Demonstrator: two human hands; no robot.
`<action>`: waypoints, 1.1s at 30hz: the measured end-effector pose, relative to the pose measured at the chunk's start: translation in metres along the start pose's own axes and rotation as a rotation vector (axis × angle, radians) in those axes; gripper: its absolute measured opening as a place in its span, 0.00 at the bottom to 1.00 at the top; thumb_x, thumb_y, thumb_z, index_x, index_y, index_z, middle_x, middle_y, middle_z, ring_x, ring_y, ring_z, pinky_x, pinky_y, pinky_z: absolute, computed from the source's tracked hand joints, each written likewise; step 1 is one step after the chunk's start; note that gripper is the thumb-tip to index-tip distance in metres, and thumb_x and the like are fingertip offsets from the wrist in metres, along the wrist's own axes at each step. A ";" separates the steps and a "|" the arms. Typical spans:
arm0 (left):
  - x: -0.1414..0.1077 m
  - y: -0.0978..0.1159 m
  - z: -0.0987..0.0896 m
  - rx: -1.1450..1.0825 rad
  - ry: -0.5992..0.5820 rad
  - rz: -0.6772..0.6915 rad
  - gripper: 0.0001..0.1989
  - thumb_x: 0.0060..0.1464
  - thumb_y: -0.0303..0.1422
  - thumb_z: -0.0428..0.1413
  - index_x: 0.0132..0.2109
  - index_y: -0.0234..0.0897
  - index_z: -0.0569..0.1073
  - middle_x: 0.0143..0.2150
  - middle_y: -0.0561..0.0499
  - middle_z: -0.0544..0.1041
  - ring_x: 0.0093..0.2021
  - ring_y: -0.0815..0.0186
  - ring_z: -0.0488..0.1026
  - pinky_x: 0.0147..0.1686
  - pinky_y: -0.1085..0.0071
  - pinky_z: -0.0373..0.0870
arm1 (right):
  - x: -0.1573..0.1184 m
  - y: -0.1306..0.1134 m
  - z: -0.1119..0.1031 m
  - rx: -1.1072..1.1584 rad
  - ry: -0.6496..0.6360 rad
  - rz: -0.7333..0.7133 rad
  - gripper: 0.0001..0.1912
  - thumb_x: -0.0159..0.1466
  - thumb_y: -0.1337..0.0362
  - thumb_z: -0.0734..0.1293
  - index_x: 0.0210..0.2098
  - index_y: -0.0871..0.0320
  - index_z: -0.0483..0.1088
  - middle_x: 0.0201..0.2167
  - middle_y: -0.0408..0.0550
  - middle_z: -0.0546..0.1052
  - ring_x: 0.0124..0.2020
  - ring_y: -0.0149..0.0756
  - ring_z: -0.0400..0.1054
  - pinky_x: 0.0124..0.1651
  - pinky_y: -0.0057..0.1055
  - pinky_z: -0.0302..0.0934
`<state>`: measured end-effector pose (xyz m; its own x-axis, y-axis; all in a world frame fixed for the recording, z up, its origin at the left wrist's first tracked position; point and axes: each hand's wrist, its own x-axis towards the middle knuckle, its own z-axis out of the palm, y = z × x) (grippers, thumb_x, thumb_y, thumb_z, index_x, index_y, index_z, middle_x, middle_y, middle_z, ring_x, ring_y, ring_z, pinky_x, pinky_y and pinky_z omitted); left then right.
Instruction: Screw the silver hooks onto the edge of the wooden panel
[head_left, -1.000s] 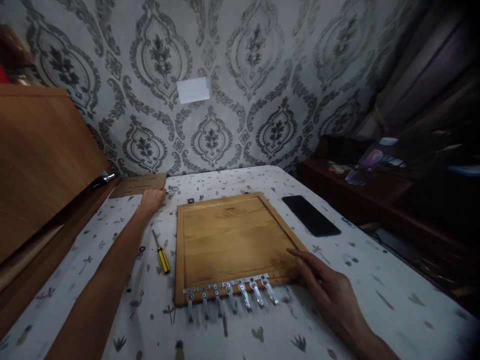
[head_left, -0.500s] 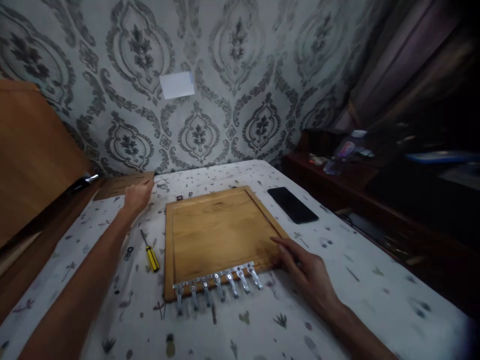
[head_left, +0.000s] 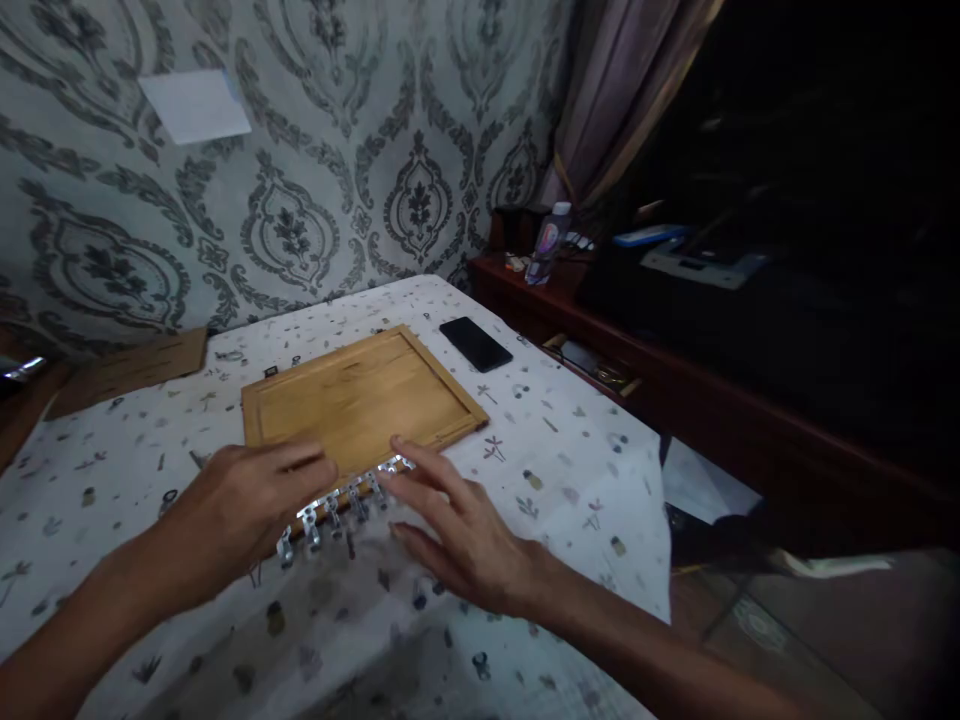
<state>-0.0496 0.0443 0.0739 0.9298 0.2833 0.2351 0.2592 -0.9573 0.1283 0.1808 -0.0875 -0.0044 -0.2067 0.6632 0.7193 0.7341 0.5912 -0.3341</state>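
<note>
A wooden board [head_left: 352, 395] with a raised border lies on the patterned tablecloth. Along its near edge runs a metal strip with several hooks [head_left: 334, 510], the hooks pointing toward me. My left hand [head_left: 251, 490] is over the board's near left part, fingers bunched together; whatever they may pinch is hidden. At the strip's right end is my right hand [head_left: 465, 535], its thumb and fingers apart, fingertips at or just above the metal. The yellow screwdriver does not show clearly and may be behind my left hand.
A black phone [head_left: 476, 343] lies beyond the board's right corner. Cardboard [head_left: 139, 372] rests at the far left of the table. To the right, a dark red desk [head_left: 525, 285] carries a plastic bottle [head_left: 549, 243]. The patterned wall bounds the far side.
My left hand has come back from the cardboard to the board's near edge. My right hand has shifted from the board's right corner to the hook strip. The view has turned right.
</note>
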 end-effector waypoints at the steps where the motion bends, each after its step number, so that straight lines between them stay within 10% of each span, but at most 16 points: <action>1: 0.000 0.009 0.001 -0.043 -0.037 0.018 0.13 0.69 0.30 0.46 0.40 0.40 0.75 0.31 0.52 0.72 0.27 0.69 0.69 0.25 0.72 0.60 | -0.003 -0.006 0.001 0.009 -0.017 -0.012 0.19 0.73 0.68 0.61 0.62 0.61 0.63 0.63 0.66 0.69 0.55 0.39 0.74 0.54 0.36 0.74; 19: 0.019 0.062 0.032 -0.711 -0.094 -0.261 0.13 0.69 0.38 0.50 0.36 0.38 0.73 0.30 0.55 0.73 0.30 0.72 0.70 0.30 0.77 0.65 | -0.050 -0.026 -0.003 0.279 0.136 0.143 0.11 0.72 0.66 0.64 0.51 0.61 0.73 0.38 0.51 0.72 0.36 0.32 0.69 0.35 0.26 0.69; 33: 0.094 0.039 0.053 -0.883 -0.275 -0.371 0.14 0.62 0.42 0.51 0.36 0.35 0.71 0.27 0.56 0.67 0.27 0.70 0.63 0.27 0.74 0.59 | -0.035 0.006 -0.010 0.728 0.201 0.595 0.09 0.68 0.61 0.68 0.46 0.52 0.77 0.30 0.42 0.73 0.27 0.29 0.67 0.31 0.27 0.65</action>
<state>0.0615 0.0303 0.0499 0.8864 0.4256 -0.1822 0.3621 -0.3921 0.8457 0.1991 -0.1120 -0.0256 0.2343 0.8954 0.3786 0.0874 0.3685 -0.9255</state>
